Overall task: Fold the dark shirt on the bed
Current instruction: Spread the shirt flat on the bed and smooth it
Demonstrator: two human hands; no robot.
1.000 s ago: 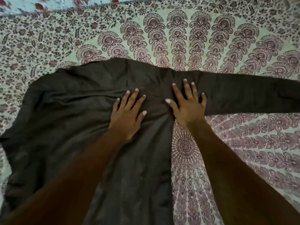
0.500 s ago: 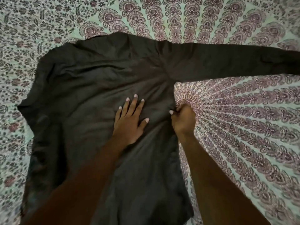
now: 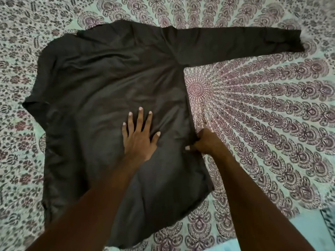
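Currently: dark shirt (image 3: 101,84) spread across the middle of the bed (image 3: 272,124), one sleeve (image 3: 235,43) reaching toward the bed's far right corner. Left hand (image 3: 138,137) flat and splayed on the body; right hand (image 3: 205,143) pinching its right side seam. Risk: tugging the seam may bunch cloth under the palm, skewing the fold. Other sleeve indistinct among left-side folds; hem partly hidden by forearms.

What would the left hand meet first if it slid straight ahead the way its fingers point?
Only more dark shirt: the left hand lies flat, fingers pointing toward its collar edge, then the patterned bedsheet beyond.
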